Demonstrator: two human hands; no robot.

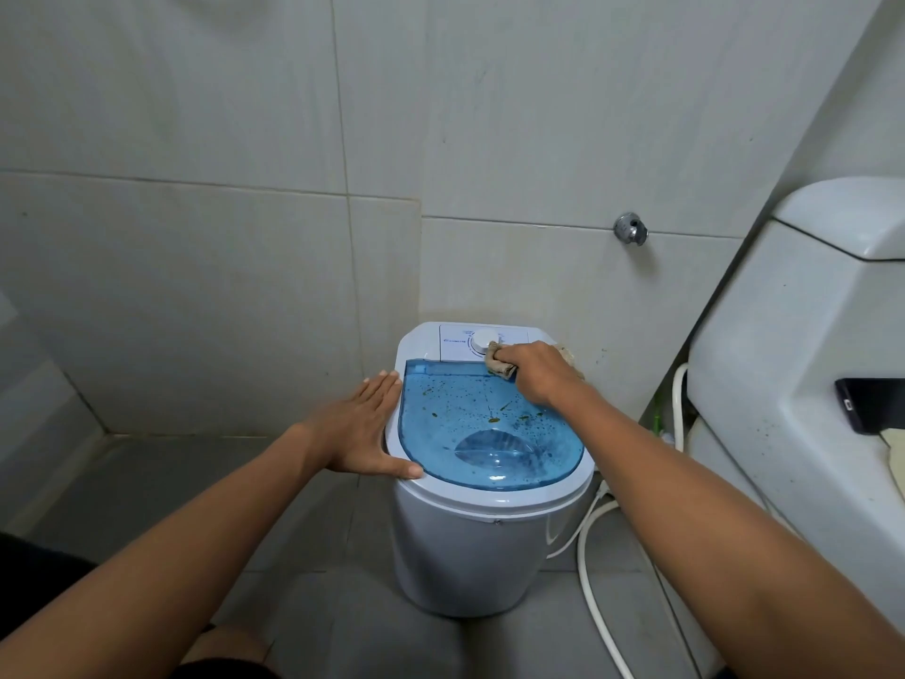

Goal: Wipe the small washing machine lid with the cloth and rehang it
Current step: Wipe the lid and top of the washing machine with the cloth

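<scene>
My right hand (534, 372) has its fingers curled tight round the cloth (499, 363), pressed at the far edge of the blue lid (480, 423) just right of centre frame, by the dial (485, 341) (brown spots remain nearer me). My left hand (365, 426) lies flat, fingers spread, holding nothing, steadying the washing machine (470, 551).
</scene>
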